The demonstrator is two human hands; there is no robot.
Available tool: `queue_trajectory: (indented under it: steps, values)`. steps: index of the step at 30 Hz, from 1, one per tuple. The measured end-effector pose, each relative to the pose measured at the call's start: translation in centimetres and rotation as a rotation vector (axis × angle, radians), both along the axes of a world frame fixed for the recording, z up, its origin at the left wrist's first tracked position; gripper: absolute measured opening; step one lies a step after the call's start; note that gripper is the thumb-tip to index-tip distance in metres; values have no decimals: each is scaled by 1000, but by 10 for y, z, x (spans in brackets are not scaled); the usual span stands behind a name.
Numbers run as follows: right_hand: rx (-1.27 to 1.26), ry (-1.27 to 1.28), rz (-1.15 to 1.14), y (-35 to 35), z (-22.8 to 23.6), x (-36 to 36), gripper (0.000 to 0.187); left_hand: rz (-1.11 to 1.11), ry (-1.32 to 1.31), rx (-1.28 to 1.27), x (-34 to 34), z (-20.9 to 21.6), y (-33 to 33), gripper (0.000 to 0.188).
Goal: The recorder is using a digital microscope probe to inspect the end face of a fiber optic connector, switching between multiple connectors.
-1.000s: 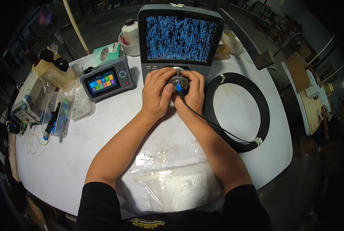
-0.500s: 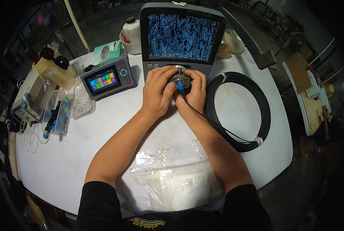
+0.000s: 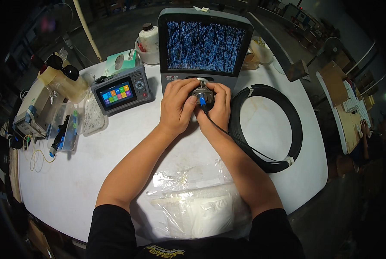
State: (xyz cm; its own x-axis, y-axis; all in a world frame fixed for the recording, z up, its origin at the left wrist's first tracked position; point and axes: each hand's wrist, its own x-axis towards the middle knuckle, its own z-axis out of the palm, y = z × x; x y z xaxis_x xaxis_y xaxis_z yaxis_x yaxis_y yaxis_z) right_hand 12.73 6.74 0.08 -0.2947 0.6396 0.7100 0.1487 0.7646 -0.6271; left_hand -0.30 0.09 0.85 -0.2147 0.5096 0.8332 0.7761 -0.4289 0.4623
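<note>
Steadying a round metal fitting between left hand and right hand, both gripping it, blue plug seated below the screen

Handheld tester, clear plastic bags

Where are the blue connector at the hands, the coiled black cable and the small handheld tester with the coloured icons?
blue connector [image 3: 202,102], head view, on its blue body between both hands.
coiled black cable [image 3: 295,129], head view, on the coil's right-hand arc.
handheld tester [image 3: 117,93], head view, on its lit screen.
</note>
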Motion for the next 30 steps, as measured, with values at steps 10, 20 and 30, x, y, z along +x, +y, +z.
queue_trajectory:
  steps: [10, 20, 30]
  values:
    - [144, 63, 15, -2, -5, 3, 65, -24, -56, -2, -3, -4, -4, 35]
    - [421, 74, 65, -5, 16, 12, 20, -34, -24, 17, -9, -5, -2, 48]
    - [510, 36, 57, -9, 20, 19, 17, 27, 14, 35, -2, -6, -1, 59]
